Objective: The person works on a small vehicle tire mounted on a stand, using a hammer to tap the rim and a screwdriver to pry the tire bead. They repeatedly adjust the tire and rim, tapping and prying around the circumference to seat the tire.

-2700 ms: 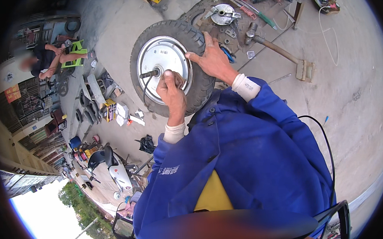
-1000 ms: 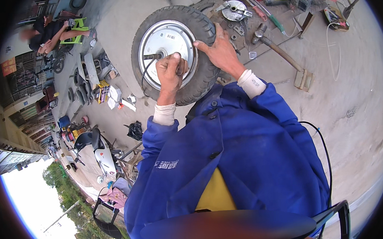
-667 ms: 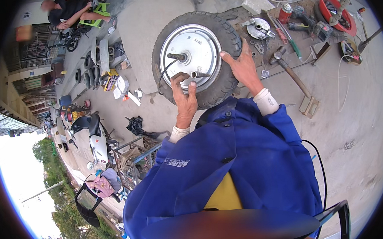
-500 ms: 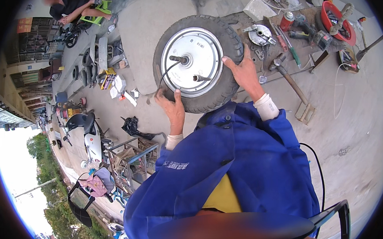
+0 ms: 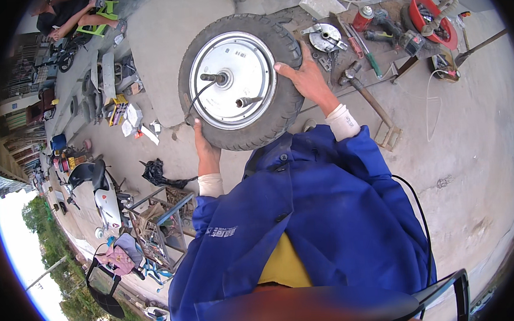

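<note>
Between my hands is a motor wheel, a black knobby tyre around a silver hub cover. A dark axle stub with a black cable stands out of the hub's middle. Lower on the cover, a short metal tube-like piece sticks up. My left hand grips the tyre's lower left, thumb on the sidewall, its fingers hidden under the tyre. My right hand clasps the right side, thumb reaching the rim and fingers along the tread.
A hammer, a brake drum plate, a red spray can, a cordless tool and a red bowl of parts lie to the right. Leftward are a metal frame cart, a black bag and a seated person.
The wheel sits further left in the view, and the background has shifted left too. My left fingers, visible on the tyre before, are now hidden beneath it. Both hands still hold the wheel.
</note>
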{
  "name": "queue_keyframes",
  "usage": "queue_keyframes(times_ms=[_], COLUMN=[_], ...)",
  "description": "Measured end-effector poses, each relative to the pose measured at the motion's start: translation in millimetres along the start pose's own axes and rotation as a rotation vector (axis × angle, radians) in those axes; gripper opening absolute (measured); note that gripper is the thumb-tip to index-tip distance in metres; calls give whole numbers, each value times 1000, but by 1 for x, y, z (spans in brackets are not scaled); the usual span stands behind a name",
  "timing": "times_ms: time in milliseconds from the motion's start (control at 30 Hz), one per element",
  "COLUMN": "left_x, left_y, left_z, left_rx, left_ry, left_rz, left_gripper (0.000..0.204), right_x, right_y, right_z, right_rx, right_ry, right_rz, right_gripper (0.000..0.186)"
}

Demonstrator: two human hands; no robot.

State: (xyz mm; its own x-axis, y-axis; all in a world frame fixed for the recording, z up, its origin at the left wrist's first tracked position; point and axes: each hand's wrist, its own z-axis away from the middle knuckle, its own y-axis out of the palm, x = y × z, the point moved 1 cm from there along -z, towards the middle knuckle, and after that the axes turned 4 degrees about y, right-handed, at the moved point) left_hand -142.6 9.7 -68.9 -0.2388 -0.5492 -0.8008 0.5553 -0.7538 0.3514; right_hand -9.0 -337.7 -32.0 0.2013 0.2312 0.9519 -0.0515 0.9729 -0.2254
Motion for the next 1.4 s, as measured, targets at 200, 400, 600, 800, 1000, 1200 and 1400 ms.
queue_keyframes(times_ms=[200,400,600,800,1000,1200,1400], left_x=[25,43,55,77,35,-13,-4], left_y=[14,30,21,-14,-13,-17,-12], left_z=[27,49,51,48,48,-12,-44], left_rx=[-46,-44,-52,-15,-52,-68,-66], left_ry=[56,60,9,-175,-2,122,101], left_rz=[23,74,40,-13,-80,-209,-84], left_gripper=[75,73,82,105,90,69,54], right_x=[-2,-4,-17,6,11,21,7], right_y=[-8,-4,2,-20,-22,-22,-16], right_z=[-29,-37,-22,-54,-43,-33,-9], right_rx=[69,-14,-53,122,122,154,-28], right_ry=[15,33,58,50,66,79,23], right_rz=[1,-22,-45,-45,-120,-185,-141], right_gripper=[124,125,118,117,106,98,122])
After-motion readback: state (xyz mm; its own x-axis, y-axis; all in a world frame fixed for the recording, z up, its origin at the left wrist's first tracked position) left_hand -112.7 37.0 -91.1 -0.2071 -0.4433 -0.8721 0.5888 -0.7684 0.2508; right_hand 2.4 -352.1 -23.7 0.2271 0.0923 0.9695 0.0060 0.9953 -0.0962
